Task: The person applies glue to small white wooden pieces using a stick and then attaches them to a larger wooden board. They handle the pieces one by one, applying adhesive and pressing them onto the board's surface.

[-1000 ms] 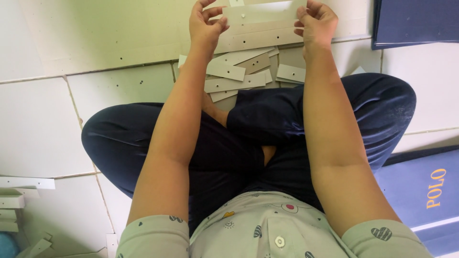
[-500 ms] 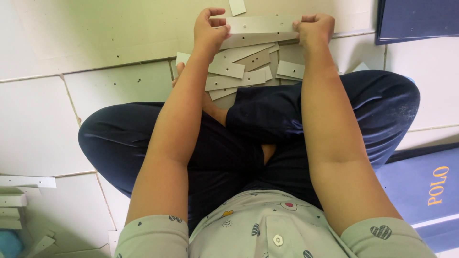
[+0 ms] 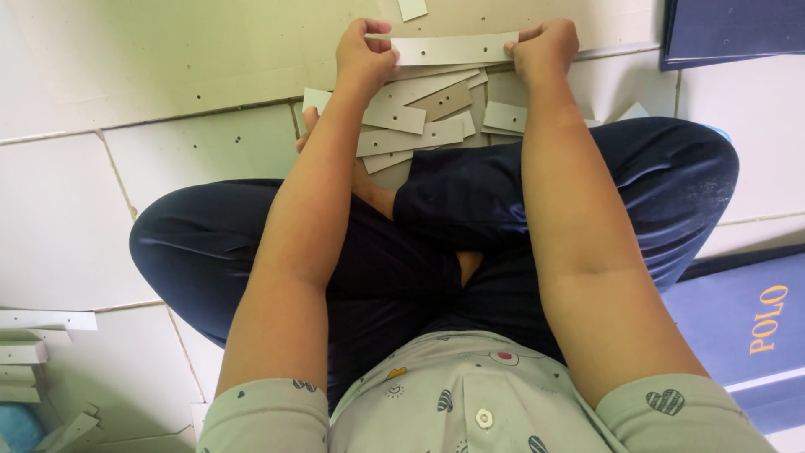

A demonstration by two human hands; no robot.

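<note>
Both hands had drawn a little nearer since a moment before, and the strip (image 3: 453,49) they held now lay flatter and more level between them. Her left hand (image 3: 365,52) pinched one end with fingers curled shut on it, and the right hand (image 3: 545,49) gripped the other end the same way, so the pale card strip with small punched holes stretched over the far edge of the floor tile, just above the pile (image 3: 428,117). That pile of like strips lay loose and criss-crossed before her crossed legs (image 3: 470,210). More strips (image 3: 38,335) sat stacked at the left edge. Judging by the loose heap, most of the sorting seemed undone.
</note>
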